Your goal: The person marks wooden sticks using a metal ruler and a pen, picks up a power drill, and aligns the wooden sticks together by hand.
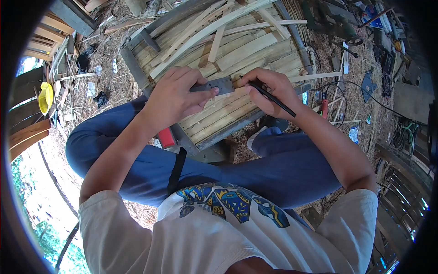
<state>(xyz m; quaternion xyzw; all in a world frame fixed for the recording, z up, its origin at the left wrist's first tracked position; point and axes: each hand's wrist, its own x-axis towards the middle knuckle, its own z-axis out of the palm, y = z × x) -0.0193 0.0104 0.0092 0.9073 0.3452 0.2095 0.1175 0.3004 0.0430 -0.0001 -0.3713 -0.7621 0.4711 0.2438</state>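
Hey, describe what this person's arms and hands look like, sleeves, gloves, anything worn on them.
Both hands are bare, with no gloves, rings or watch showing: left hand, right hand. The forearms are bare too. Short white sleeves of a T-shirt end above the elbows on both arms. The shirt's front carries a blue and yellow print.

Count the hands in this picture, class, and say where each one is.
2. The left hand presses a grey metal ruler on the bamboo slats. The right hand holds a black pencil beside the ruler's end. None seem hidden.

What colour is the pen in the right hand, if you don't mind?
Black; the pen shows in the head view.
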